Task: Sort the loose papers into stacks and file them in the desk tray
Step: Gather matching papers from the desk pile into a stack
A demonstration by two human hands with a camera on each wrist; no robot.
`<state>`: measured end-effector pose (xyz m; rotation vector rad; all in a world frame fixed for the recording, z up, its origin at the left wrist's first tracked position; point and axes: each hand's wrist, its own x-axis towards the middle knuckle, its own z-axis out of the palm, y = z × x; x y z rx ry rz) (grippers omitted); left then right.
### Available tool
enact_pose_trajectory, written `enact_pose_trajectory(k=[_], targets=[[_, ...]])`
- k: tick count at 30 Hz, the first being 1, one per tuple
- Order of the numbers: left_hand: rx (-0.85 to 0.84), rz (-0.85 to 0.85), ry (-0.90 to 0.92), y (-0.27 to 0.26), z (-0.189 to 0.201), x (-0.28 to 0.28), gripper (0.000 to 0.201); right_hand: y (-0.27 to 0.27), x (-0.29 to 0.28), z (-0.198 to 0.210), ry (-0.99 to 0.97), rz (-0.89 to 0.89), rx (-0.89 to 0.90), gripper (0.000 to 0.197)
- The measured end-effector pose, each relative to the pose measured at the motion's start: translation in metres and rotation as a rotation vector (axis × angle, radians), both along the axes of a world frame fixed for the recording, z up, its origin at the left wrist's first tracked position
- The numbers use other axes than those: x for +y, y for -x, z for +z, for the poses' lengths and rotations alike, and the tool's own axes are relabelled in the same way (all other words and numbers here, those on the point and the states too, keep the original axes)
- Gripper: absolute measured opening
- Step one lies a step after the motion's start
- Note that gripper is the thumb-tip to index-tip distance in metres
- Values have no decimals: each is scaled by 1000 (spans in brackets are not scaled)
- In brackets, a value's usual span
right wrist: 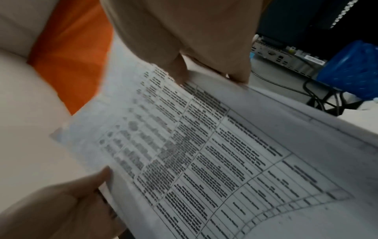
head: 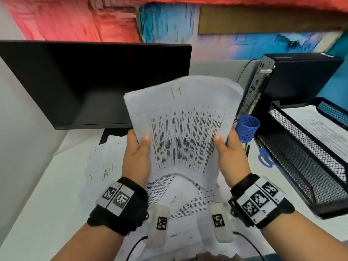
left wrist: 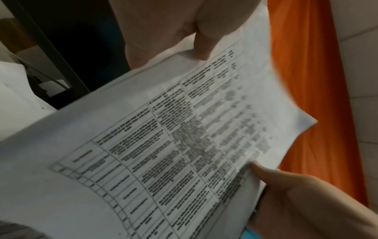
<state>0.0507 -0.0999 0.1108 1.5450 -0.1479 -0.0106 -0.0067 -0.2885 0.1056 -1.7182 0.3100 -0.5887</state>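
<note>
I hold a stack of printed papers (head: 184, 132) upright above the desk; its top sheet bears a table and two staples near its upper edge. My left hand (head: 143, 146) grips the stack's left edge, thumb on the front. My right hand (head: 224, 147) grips the right edge the same way. In the left wrist view the stack (left wrist: 184, 145) fills the frame with the left hand (left wrist: 196, 46) at the top. The right wrist view shows the stack (right wrist: 204, 161) under the right hand (right wrist: 204, 76). More loose papers (head: 105, 166) lie spread on the desk below. A black mesh desk tray (head: 301, 176) stands at the right.
A sheet (head: 320, 129) lies in the tray's upper tier. A black monitor (head: 94, 81) stands at the back left, a small computer (head: 293, 76) at the back right. A blue mesh pen cup (head: 247, 128) and blue scissors (head: 264, 157) sit between the stack and the tray.
</note>
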Motion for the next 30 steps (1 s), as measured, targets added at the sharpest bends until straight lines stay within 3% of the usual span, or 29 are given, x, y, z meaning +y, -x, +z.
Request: enact_pose_trajectory(k=[3, 8, 13, 18, 26, 30], targets=[[-25, -15, -68, 10, -7, -6, 14, 4, 1, -9, -16, -15, -4, 36], [65, -30, -146, 15, -36, -7, 22, 11, 0, -44, 4, 60, 226, 41], [100, 63, -180, 13, -46, -7, 12, 18, -5, -45, -7, 59, 276, 39], [48, 106, -174, 14, -37, -11, 13, 30, -24, -38, -28, 59, 266, 26], [22, 130, -24, 22, -5, -49, 14, 72, -59, -44, -41, 47, 347, 31], [61, -13, -51, 36, 3, -74, 24, 85, -92, -27, 28, -25, 396, 25]])
